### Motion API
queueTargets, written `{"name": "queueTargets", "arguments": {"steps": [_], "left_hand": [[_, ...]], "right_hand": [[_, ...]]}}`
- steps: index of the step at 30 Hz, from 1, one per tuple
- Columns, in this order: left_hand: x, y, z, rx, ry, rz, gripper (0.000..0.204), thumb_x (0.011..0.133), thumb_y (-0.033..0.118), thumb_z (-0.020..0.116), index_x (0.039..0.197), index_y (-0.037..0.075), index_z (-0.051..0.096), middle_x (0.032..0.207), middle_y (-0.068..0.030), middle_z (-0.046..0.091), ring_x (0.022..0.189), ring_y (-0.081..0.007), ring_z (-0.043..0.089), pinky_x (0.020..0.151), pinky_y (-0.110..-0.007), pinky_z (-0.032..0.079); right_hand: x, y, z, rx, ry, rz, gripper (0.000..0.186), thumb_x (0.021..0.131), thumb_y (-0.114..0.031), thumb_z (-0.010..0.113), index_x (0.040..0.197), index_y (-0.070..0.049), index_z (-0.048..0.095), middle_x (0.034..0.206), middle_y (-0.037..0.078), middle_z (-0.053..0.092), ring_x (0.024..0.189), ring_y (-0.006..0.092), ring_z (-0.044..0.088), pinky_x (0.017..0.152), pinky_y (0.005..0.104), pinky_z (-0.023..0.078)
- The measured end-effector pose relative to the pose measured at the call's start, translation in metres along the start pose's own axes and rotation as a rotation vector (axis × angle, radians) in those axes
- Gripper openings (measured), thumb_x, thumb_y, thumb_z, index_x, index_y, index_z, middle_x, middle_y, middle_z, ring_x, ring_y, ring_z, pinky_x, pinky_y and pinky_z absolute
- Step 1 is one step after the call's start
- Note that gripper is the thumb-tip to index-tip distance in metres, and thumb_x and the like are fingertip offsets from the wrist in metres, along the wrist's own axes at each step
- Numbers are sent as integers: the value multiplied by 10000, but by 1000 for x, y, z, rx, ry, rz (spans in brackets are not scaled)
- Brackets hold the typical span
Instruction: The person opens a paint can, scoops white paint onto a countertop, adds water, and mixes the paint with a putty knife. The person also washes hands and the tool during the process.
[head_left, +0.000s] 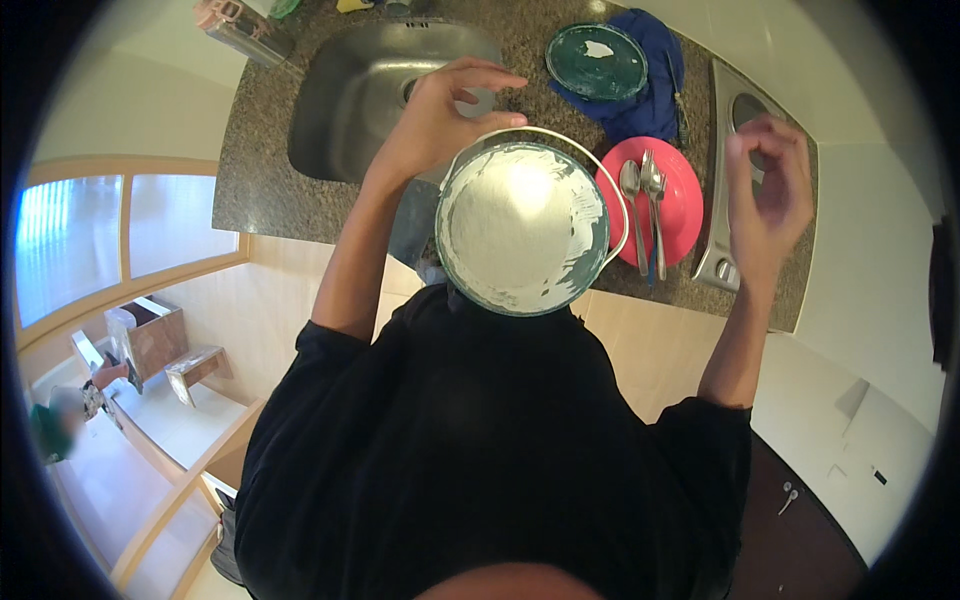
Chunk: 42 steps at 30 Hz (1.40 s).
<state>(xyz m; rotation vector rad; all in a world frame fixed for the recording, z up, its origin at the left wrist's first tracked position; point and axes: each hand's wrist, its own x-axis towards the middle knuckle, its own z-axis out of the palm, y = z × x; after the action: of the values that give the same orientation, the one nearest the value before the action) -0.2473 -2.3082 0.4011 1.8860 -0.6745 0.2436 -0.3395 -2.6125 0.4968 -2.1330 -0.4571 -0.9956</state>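
A round teal pail (600, 240) with white paint inside and smeared round its wall stands in front of my torso at the counter's front edge. Its white wire handle (612, 175) leans toward the far right side. Over the sink edge, my left hand (440, 115) curves with thumb and fingers apart; its thumb tip is close to the handle, and whether they touch I cannot tell. Raised over the hob at the right, my right hand (772, 190) is slightly blurred, fingers curled with a gap to the thumb and nothing visible in it.
Beside the pail a pink plate (685, 215) bears spoons and a fork (650, 185). Behind it, a paint-smeared teal lid (570, 72) rests on blue cloth (655, 40). A steel sink (325, 120), bottle (235, 30) and hob (722, 225) surround. At lower left, another person's hand (110, 375) touches a wooden drawer (150, 345).
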Motion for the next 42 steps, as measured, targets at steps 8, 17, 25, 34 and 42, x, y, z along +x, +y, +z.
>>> {"name": "queueTargets", "arguments": {"steps": [8,17,25,34,42], "left_hand": [[-79,-21,-24,-283,369,-173,228,877,106,754,1096,43,735,1088,-58,672,981,-138,634,835,-279,512],[-283,30,-178,385,818,122,109,950,45,557,897,-25,621,929,-174,632,877,-291,587,794,-432,496],[-344,87,-292,592,1042,341,204,926,25,492,788,-94,584,803,-182,600,742,-291,551,693,-430,473],[-303,23,-226,343,467,-41,80,890,-49,619,811,-41,608,765,-132,601,702,-215,543,636,-310,417],[-286,17,-211,357,251,-151,147,897,17,680,775,-27,610,751,-94,623,680,-194,561,642,-291,448]], "right_hand": [[-65,-76,77,-82,-1086,116,379,872,18,566,1239,110,550,1071,272,657,956,424,663,820,466,531],[-84,-48,135,-384,-1380,260,378,810,-10,507,1160,130,542,1100,352,611,1050,485,611,934,523,477],[-101,-43,142,-357,-1347,311,421,787,-61,523,1173,87,604,1101,333,634,1084,435,613,976,476,470],[-113,-51,151,-271,-1312,545,389,746,-102,575,1059,109,670,972,351,665,968,430,676,869,463,517],[-112,-76,132,-248,-1355,623,483,762,-33,535,1226,65,628,1134,262,679,1088,372,656,972,420,485]]}}
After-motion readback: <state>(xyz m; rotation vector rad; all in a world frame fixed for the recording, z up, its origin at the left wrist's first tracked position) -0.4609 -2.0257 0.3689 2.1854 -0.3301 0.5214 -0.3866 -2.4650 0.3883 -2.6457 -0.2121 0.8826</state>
